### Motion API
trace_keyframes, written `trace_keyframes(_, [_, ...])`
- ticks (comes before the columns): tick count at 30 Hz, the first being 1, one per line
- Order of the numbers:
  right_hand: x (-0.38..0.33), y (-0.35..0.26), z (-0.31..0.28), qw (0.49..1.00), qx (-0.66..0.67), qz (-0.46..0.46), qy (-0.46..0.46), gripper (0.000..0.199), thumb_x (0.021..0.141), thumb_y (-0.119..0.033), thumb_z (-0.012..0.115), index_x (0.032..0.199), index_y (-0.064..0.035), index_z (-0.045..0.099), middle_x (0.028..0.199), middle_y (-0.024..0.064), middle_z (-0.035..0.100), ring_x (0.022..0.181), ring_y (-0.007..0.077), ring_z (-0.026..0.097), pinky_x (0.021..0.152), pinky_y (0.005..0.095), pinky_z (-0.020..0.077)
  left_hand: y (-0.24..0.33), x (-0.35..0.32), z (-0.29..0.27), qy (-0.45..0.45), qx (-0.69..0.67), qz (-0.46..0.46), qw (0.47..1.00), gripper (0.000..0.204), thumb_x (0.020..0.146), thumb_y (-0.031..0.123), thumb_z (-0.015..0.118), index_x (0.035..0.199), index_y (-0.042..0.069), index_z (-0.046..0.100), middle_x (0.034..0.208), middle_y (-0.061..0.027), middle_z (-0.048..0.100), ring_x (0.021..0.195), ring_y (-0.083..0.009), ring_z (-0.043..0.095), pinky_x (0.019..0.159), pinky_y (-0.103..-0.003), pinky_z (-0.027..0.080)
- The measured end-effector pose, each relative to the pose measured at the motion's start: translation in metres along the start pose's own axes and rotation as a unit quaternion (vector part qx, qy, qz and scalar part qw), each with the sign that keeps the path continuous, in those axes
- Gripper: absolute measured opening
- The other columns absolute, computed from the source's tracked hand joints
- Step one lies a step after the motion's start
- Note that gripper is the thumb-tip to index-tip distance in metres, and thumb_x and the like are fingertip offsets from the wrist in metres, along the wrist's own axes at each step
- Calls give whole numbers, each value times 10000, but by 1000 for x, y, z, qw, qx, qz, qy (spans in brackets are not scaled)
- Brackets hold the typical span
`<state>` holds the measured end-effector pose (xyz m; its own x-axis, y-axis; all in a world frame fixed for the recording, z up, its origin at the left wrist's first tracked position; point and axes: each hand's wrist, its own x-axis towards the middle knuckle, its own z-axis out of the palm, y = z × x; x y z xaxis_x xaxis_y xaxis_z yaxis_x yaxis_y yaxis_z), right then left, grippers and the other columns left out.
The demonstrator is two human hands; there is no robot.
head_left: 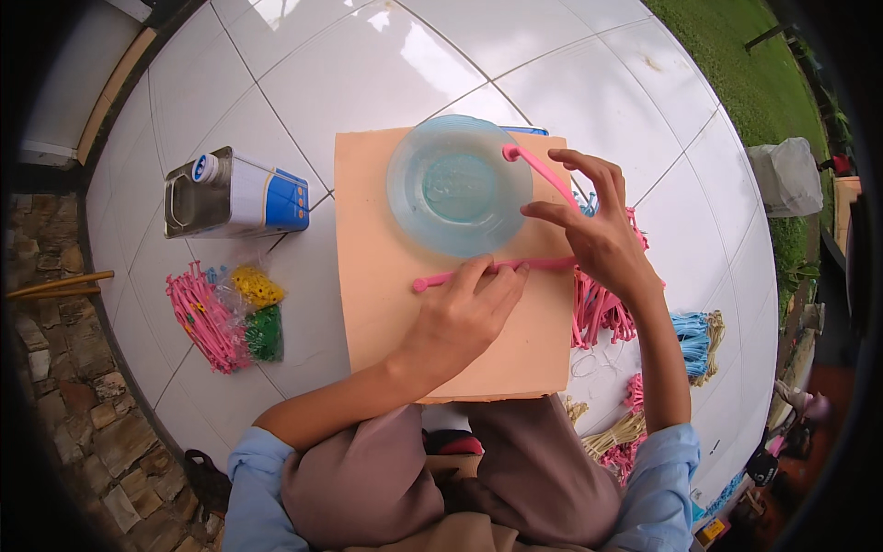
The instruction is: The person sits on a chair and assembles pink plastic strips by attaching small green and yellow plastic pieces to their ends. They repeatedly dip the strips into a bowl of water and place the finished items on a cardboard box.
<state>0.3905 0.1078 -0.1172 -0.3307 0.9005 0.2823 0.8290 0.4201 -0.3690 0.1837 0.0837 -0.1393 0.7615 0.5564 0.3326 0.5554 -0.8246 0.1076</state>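
Observation:
A peach-coloured board lies on the white tiled floor in front of me. On its far part stands a clear bluish glass bowl. A long pink strip bends around the bowl's right side and runs back along the board below it. My left hand presses the strip's lower stretch against the board with its fingertips. My right hand pinches the strip at its bend, just right of the bowl.
A metal can with a blue and white label lies on the tiles at left. A clear bag of pink, yellow and green pieces sits below it. Bundles of pink strips, blue strips and tan strips lie at right.

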Motion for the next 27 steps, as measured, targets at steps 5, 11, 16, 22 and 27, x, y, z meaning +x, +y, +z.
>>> trace_keyframes(5, [-31,10,-8,996,75,-26,-48,417,702,92,575,956,-223,672,1233,52,492,1069,278,481,867,400,424,0,2,-5,-19,-14,1,1000,443,678,61,563,1119,37,596,965,-36,539,918,-177,535,714,-228,502])
trace_keyframes(11, [-32,8,-13,995,28,-69,-60,426,614,60,619,940,-208,676,1208,20,540,1055,239,501,893,407,400,0,4,-7,-18,-28,1,999,442,677,53,564,1117,26,591,967,-41,541,920,-183,532,727,-234,500])
trace_keyframes(16, [-31,9,-14,993,-5,-94,-74,444,556,-12,651,951,-214,673,1225,-13,541,1067,234,496,902,412,400,0,5,-10,-29,-39,-8,999,434,680,54,565,1113,29,588,965,-40,544,917,-186,532,723,-239,501])
trace_keyframes(22, [-29,8,-16,990,-28,-117,-67,251,722,-154,649,960,-229,676,1217,-38,543,1067,220,501,914,412,400,0,5,-8,-30,-42,-8,999,438,682,60,568,1119,31,585,957,-39,549,921,-188,528,720,-239,501])
trace_keyframes(27, [-29,4,-16,986,-70,-136,-64,275,732,-218,631,1001,-250,680,1209,-36,536,1074,225,499,924,409,398,-1,4,-8,-32,-44,-10,998,437,683,63,569,1119,31,585,957,-39,549,922,-189,524,724,-240,498])
